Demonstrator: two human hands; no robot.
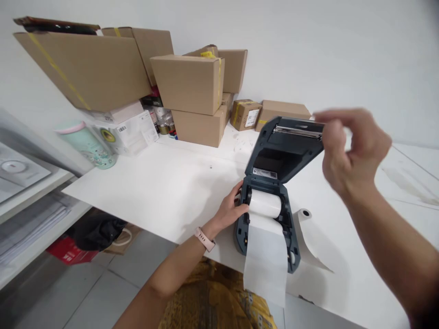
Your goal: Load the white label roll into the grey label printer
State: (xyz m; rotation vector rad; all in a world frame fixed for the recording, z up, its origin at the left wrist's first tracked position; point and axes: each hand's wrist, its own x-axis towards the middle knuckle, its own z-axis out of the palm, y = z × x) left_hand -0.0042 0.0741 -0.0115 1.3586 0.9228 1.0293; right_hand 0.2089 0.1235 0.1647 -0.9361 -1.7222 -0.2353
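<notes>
A dark grey label printer [294,237] stands on the white table with its lid [264,137] raised and tilted back. Inside lies a white label roll [265,204], and a paper strip [265,265] runs from it out over the front and past the table edge. My left hand [233,208] grips the printer's left side, thumb on the rim and fingers along the outside. At the lid's upper right corner, my right hand [356,148] is closed on the edge; its fingertips are slightly blurred. Right of the printer lies a loose, partly unrolled paper roll [305,214].
Cardboard boxes [187,84] are stacked against the wall at the back left. Smaller cartons [284,112] sit behind the printer. A mint tumbler [87,146] and a white box [132,132] stand on the left. A shelf [41,183] flanks the table's left end.
</notes>
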